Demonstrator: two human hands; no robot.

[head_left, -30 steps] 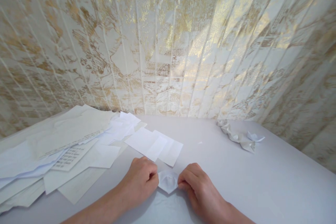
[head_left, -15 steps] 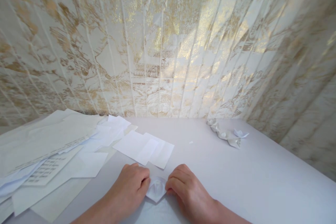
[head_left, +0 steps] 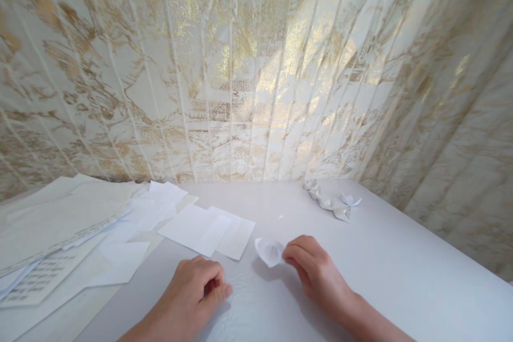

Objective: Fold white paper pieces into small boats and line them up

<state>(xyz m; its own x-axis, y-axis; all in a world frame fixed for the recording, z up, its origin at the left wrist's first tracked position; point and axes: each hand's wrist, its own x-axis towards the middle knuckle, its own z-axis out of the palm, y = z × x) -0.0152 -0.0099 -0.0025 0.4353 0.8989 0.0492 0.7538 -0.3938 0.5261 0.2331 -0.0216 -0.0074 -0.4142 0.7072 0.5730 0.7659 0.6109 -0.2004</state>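
Note:
A small folded white paper boat [head_left: 269, 253] is held just above the table, with a hollow in its middle and a shadow under it. My right hand [head_left: 315, 264] pinches its right-hand corner between thumb and fingers. To the left and nearer the front, my left hand [head_left: 202, 286] is by the tabletop with its fingers loosely curled. Its thumb stands apart from the fingers and nothing shows between them. Between the left hand and the wall lie flat white paper sheets [head_left: 192, 227], partly overlapping.
A large spread pile of papers [head_left: 80, 214], some printed, covers the table's left side. Several small folded paper pieces [head_left: 326, 200] sit in a row at the back right, beside another small paper boat [head_left: 350, 200]. A tiny paper scrap [head_left: 280, 217] lies mid-table. Patterned curtain [head_left: 240, 91] borders the back.
My left hand has let go of the paper boat. My right hand has carried it up and to the right, away from the left hand. The camera view has shifted slightly right.

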